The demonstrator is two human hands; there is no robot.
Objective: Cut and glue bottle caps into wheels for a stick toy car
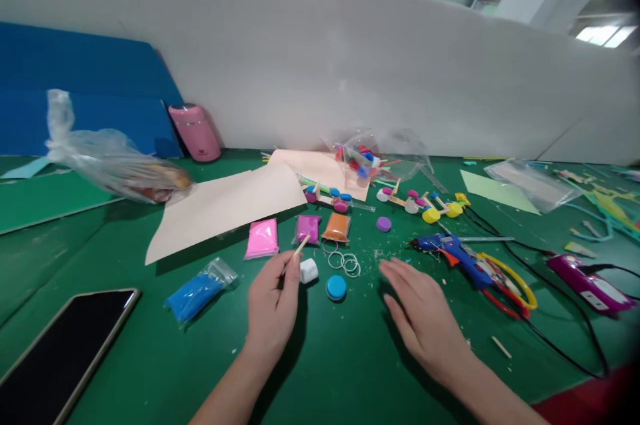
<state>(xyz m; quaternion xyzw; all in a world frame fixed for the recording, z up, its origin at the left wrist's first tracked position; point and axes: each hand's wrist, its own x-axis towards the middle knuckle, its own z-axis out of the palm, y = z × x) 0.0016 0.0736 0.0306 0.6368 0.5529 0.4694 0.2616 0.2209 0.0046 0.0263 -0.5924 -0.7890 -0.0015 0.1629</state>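
My left hand [273, 298] pinches a short wooden stick [301, 246] between thumb and fingers, its tip pointing up and away. Just right of that hand lies a white bottle cap [309, 270], and a blue bottle cap [336, 287] sits a little nearer to me. Several thin metal rings [344, 262] lie behind the blue cap. My right hand [417, 308] hovers low over the green table, fingers stretched out and holding nothing. Packets of pink clay [262, 238], purple clay [307, 229] and orange clay [337, 227] lie beyond my left hand.
A blue glue gun [453, 253] with its black cable, scissors [510, 285] and a magenta device [590, 283] are at right. A phone [65, 351] and a blue clay bag [200, 290] lie left. Small wheeled stick models [417, 203], paper [230, 205] and a pink flask [197, 133] stand farther back.
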